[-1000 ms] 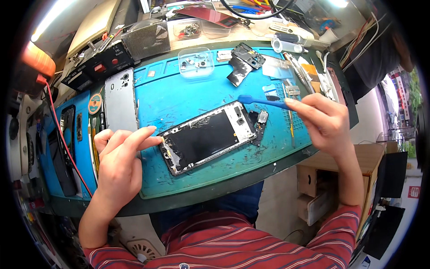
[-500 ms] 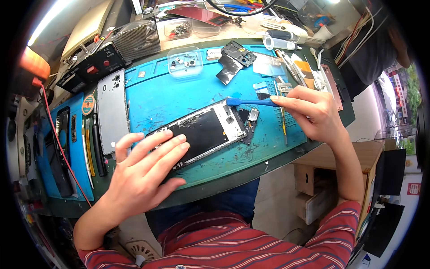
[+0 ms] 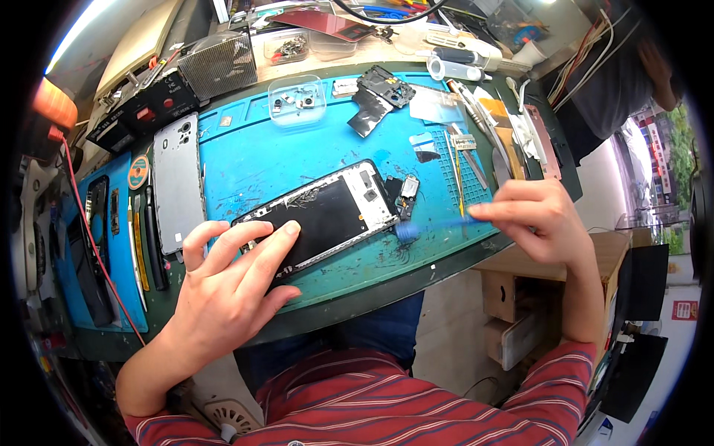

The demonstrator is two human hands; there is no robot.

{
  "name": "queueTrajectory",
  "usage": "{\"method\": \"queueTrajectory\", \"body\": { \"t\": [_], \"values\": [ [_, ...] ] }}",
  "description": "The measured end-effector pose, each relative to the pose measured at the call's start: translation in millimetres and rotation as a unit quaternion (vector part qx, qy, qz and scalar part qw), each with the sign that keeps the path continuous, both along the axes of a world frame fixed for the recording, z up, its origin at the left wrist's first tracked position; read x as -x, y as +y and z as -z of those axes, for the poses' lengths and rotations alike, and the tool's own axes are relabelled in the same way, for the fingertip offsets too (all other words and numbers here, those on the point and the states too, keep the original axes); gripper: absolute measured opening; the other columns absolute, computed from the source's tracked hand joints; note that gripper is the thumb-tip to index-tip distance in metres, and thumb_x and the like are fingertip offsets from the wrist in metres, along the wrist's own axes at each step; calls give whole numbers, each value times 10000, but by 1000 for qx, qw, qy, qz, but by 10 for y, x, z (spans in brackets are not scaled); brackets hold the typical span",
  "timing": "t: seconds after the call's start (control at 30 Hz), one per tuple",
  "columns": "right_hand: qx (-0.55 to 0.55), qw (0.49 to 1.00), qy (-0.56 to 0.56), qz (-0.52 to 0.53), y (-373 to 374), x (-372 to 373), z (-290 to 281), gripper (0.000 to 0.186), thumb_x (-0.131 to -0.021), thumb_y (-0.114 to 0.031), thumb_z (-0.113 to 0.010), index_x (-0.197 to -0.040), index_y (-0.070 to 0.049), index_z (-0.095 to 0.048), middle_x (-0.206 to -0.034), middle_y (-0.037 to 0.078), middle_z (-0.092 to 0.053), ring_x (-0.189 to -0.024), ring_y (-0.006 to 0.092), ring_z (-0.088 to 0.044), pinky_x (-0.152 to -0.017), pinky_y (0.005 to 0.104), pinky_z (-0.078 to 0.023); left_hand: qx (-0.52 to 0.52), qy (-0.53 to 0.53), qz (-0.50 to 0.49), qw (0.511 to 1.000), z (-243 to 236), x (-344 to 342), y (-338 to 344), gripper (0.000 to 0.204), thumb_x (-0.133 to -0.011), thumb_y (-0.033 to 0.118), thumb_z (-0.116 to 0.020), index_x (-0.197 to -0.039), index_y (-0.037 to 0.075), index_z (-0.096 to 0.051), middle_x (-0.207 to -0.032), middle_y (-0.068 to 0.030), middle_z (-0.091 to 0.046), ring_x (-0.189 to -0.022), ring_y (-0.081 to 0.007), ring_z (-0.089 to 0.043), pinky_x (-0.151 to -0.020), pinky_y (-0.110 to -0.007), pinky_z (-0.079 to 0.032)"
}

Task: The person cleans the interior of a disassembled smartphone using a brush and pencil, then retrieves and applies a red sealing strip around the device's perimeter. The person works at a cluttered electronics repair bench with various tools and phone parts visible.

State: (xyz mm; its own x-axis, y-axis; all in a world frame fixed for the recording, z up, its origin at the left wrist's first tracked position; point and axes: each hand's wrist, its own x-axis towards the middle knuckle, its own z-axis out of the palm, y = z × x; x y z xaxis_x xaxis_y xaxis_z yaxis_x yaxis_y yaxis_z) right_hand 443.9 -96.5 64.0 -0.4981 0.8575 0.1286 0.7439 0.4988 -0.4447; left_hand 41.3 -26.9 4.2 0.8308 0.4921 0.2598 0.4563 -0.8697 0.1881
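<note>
An opened phone frame (image 3: 320,223), with a black central panel and a pale upper end, lies slanted on the blue mat. My left hand (image 3: 234,271) rests on its lower-left end, fingers stretched out and spread over it. A slim blue brush-like tool (image 3: 439,224) is pinched in my right hand (image 3: 537,219). Motion smears its wider head, which is close to the frame's right corner; contact there cannot be made out. Beside the frame's upper right end lies a small dark phone part (image 3: 407,189) with a silvery piece.
A grey phone back cover (image 3: 177,186) lies left of the frame. Farther back are a clear box (image 3: 297,102) of small parts and a black phone component (image 3: 386,87). Tweezers (image 3: 459,175) and other tools line the right side. A red cable (image 3: 89,238) crosses the left mat.
My right hand has moved nearer and slightly right, bringing the blue tool's head from the frame's top edge to beside its right corner. The left hand stays on the frame.
</note>
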Motion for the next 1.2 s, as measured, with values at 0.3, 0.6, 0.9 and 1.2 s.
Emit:
{"method": "queueTrajectory", "body": {
  "t": [0.3,0.6,0.9,1.2],
  "values": [
    [3,998,1,57,-133,80,122,416,-877,45,-723,-1256,-112,-796,-878,82,-706,-709,249,-684,-629,350,-538,11,-20,-5,1000,27,4,27,743,-818,214,-861,-1492,50,-595,-1094,-32,-754,-1186,-206,-612,-1089,-455,-337],
    [8,998,19,53,-199,23,153,422,-842,66,-727,-1221,-101,-810,-838,84,-691,-683,237,-671,-600,331,-513,30,-28,-13,999,27,-2,39,713,-841,161,-839,-1498,50,-584,-1063,-11,-769,-1179,-194,-615,-1092,-464,-328],
    [-14,996,7,90,-232,156,226,462,-827,53,-744,-1246,-134,-802,-831,51,-692,-675,229,-674,-586,329,-528,100,-32,-16,994,-53,31,143,724,-836,-106,-640,-1537,34,-522,-1302,-33,-772,-1114,-239,-620,-1051,-437,-338],
    [30,999,19,12,-57,621,302,443,-834,56,-726,-1238,-115,-792,-861,73,-692,-711,252,-687,-614,346,-537,149,-24,-16,988,-129,30,252,778,-784,-155,-542,-1539,29,-503,-1326,-33,-773,-1061,-268,-562,-1020,-381,-346]
  ]
}}
